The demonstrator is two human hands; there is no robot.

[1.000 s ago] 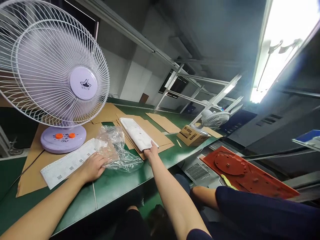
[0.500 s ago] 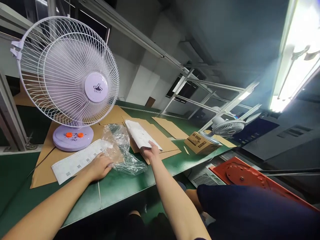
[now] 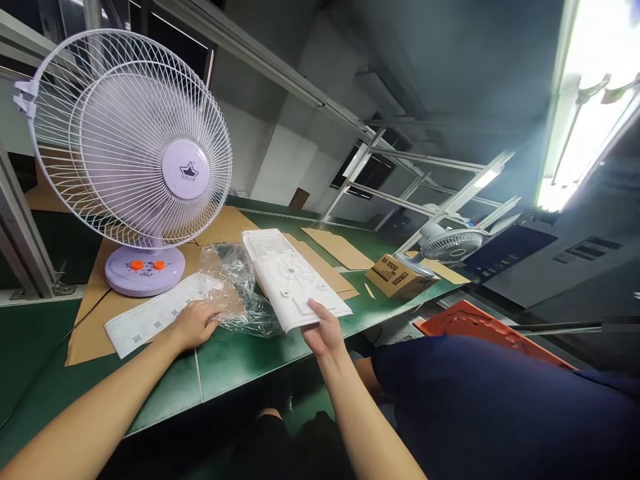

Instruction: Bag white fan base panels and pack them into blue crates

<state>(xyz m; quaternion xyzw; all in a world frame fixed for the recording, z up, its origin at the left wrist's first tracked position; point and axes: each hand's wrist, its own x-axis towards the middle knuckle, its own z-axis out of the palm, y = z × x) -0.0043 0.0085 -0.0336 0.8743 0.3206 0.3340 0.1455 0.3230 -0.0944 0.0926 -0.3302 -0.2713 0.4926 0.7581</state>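
Reaching forward from the lower right of the view, the right arm runs up and slightly left over the near edge of the green table (image 3: 245, 367). Its right hand (image 3: 324, 330) pinches the near end of a white rectangular plastic panel (image 3: 290, 270), thumb laid on the top face and the other fingers tucked beneath. The panel slants away to the upper left, slots at its far end and small round fittings across its face; its near corner comes out to the table edge. Its far part overlaps brown cardboard sheets (image 3: 330, 267) lying behind.

Stretched in from the lower left, the other arm ends in the left hand (image 3: 196, 324), palm down and low over the table, fingers close together and bent at the near side of a crumpled clear plastic bag (image 3: 243, 270). Whether those fingers grip the film cannot be told. Just beside this hand, a long white sheet printed with square codes (image 3: 150, 325) lies on cardboard, in front of a lilac table fan with orange knobs (image 3: 185, 170). Farther right, a pale grey fan (image 3: 453, 245) sits by a brown printed carton (image 3: 395, 279). A person in dark blue clothing (image 3: 450, 393) is at the right.
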